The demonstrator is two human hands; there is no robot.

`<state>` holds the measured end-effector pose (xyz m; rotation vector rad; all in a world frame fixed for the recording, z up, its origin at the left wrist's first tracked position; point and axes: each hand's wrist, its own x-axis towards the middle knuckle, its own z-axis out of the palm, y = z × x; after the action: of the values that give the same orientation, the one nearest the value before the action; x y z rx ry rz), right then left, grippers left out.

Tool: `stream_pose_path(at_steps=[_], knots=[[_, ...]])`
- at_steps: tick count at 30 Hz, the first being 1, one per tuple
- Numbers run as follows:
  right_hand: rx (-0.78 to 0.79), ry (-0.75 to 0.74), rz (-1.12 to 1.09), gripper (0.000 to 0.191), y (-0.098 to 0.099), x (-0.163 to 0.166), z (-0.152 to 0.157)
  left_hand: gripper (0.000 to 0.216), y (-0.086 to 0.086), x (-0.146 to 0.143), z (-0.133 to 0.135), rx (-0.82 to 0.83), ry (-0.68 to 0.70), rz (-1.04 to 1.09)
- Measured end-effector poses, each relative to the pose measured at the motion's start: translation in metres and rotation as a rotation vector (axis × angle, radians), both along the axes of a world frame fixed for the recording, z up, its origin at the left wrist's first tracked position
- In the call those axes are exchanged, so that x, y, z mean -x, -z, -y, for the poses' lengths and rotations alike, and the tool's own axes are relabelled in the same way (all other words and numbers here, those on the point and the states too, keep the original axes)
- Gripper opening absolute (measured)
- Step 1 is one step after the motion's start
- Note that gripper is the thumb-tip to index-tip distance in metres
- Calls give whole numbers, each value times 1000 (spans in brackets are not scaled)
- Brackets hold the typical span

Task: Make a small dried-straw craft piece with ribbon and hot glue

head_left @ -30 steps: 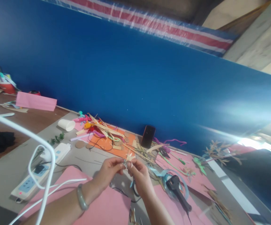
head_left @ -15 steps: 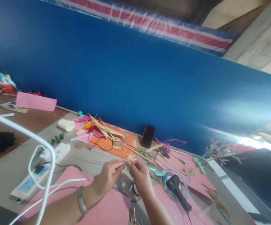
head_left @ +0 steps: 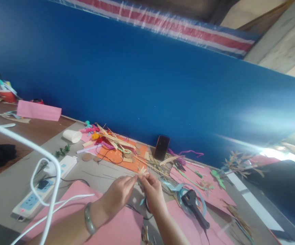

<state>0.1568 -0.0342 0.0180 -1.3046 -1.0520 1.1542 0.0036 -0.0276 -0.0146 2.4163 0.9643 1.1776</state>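
Between my hands is a small pale, spiky piece (head_left: 142,170), like a flower of thin straw-coloured strips. My right hand (head_left: 152,192) pinches its base between thumb and fingers. From the other side, my left hand (head_left: 119,194), with a bangle at the wrist, has its closed fingertips meeting the piece's lower part. Those fingertips partly hide the base. Beyond the hands an orange sheet (head_left: 115,157) bears a heap of pale strips (head_left: 114,139). A black glue gun (head_left: 195,208) rests to the right of my right hand, over a roll of light blue ribbon (head_left: 181,195).
Pink sheets (head_left: 122,224) lie under my forearms. At left are a power strip (head_left: 35,199), a looping white cable (head_left: 57,177) and a tipped white cup (head_left: 72,136). A dark phone (head_left: 161,147) leans against the blue partition (head_left: 137,78). Dried stems (head_left: 239,163) stand at right.
My left hand has turned slightly, its fingers now drawn closer together and its back more toward me. The spiky piece stays at nearly the same spot in my right hand.
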Motion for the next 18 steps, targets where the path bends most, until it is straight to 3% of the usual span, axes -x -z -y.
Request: stream_pose_path(at_steps=[7,18], knots=[[-35,0,15,30,-11,4,2,44,0,3,0,-35,26,-21],[-21,36,97,26,-10,2,0,37,0,2,0,-7,25,-26]])
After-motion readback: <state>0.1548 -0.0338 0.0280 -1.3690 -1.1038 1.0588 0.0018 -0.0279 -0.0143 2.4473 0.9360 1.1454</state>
